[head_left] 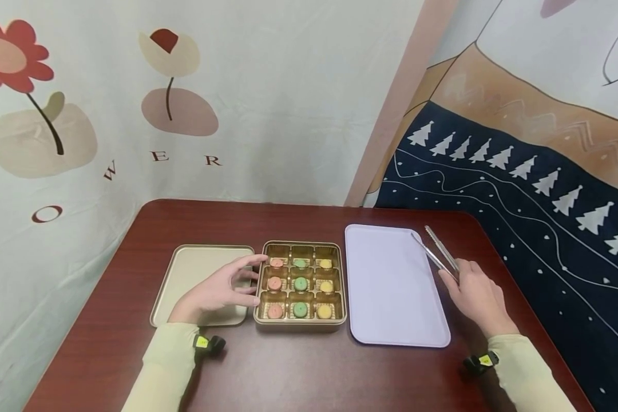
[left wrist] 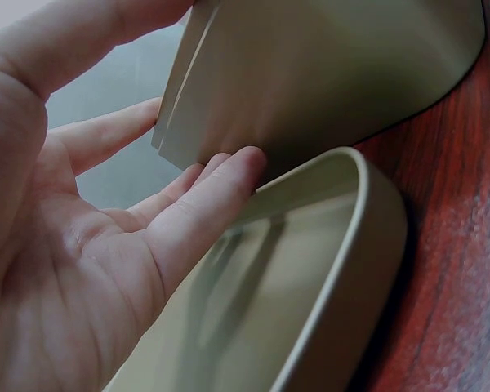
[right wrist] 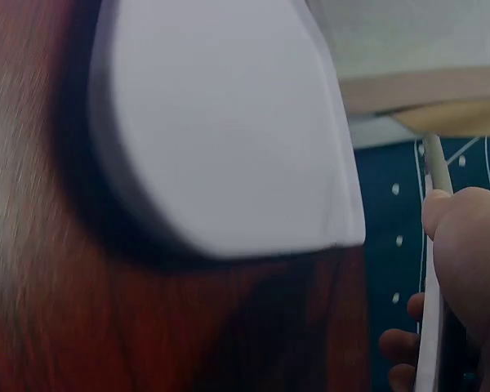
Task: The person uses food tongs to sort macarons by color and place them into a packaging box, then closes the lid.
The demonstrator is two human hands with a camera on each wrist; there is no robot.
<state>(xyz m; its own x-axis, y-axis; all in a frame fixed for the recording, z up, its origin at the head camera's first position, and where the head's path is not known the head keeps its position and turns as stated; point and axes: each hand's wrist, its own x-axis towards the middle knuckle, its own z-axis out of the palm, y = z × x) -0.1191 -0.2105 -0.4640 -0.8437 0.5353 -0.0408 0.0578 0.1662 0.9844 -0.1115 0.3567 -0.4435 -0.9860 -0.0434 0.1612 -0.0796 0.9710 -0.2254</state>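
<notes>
A gold tin (head_left: 300,328) with a divided insert stands mid-table. Small round cookie-like pieces sit in its compartments: pink in the left column, green (head_left: 300,284) in the middle, yellow at right. My left hand (head_left: 217,290) touches the tin's left side with spread fingers and thumb. In the left wrist view, fingertips (left wrist: 247,163) lie close to the tin's smooth wall (left wrist: 318,73), above the rim of a shallow lid (left wrist: 361,196). My right hand (head_left: 478,297) grips metal tongs (head_left: 438,252), whose parted tips reach over the right edge of the lilac tray (head_left: 396,286).
The lid (head_left: 185,274) lies inner side up left of the tin, partly under the left forearm. The tray lies flat just right of the tin. All rest on a dark red-brown table (head_left: 298,377), with printed cloth (head_left: 288,103) hanging behind.
</notes>
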